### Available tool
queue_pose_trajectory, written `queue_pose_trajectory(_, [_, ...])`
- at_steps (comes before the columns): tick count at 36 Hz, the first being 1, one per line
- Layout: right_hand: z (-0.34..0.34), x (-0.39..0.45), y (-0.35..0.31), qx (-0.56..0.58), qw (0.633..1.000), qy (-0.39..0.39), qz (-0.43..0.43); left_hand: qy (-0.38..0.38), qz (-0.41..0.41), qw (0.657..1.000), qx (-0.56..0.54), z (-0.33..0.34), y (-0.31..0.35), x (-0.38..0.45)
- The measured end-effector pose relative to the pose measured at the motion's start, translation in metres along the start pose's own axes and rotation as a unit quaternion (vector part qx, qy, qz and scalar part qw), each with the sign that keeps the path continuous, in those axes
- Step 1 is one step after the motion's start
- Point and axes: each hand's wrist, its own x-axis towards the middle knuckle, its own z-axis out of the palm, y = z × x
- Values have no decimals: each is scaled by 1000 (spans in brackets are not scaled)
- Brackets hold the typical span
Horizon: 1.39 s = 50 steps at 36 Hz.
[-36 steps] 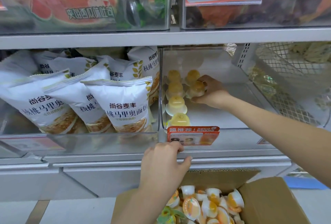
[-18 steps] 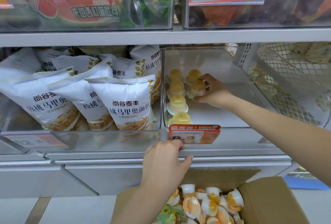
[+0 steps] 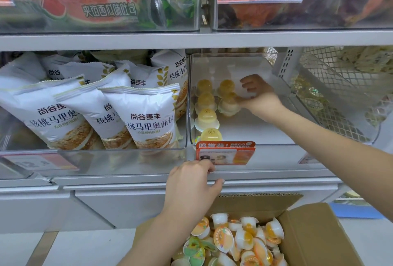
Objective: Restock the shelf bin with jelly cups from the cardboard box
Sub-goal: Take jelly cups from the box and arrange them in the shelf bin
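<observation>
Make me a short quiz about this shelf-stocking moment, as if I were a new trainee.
1. True or false: the right hand is inside the clear bin, at a jelly cup.
2. How many jelly cups stand in the bin? A) two B) six C) twelve
3. Fill in: the left hand rests on the shelf edge, just above the ____ of loose cups.

Key
1. True. Its open fingers are spread over the cup in the right-hand column.
2. B. Four in the left column, two in the right.
3. Box. It sits below the shelf, and that hand holds no cup.
</observation>
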Motion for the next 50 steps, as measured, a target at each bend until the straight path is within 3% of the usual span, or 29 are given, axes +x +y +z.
queue_pose_trajectory(7, [-65, -129, -32, -65, 962, 121, -236, -65, 4, 997, 40, 12, -6, -15])
queue_pose_trajectory(11, [-61, -207, 10, -174, 935, 69, -301, -114, 15, 990, 80, 37, -10, -27])
queue_pose_trajectory(15, [-32, -251, 77, -241, 927, -130, -256, -184, 52, 971, 141, 74, -11, -38])
queue_pose_trajectory(20, [9, -265, 128, -312, 880, -355, -50, -288, 28, 940, 179, 126, -37, -54])
queue_pose_trajectory(24, [43, -276, 153, -303, 839, -448, 67, -374, -61, 923, 72, 167, -62, -67])
queue_pose_trajectory(28, [78, -295, 171, -302, 798, -518, 62, -409, -93, 907, 32, 202, -75, -84])
queue_pose_trajectory(33, [116, -327, 184, -313, 755, -576, -27, -471, -25, 873, 126, 233, -91, -102])
queue_pose_trajectory(41, [145, -359, 192, -325, 747, -579, -9, -528, 44, 811, 250, 265, -108, -126])
queue_pose_trajectory(44, [140, -363, 202, -292, 749, -594, -22, -525, 48, 816, 237, 274, -106, -129])
queue_pose_trajectory(50, [143, -375, 212, -179, 804, -566, 23, -521, 43, 841, 141, 275, -95, -131])
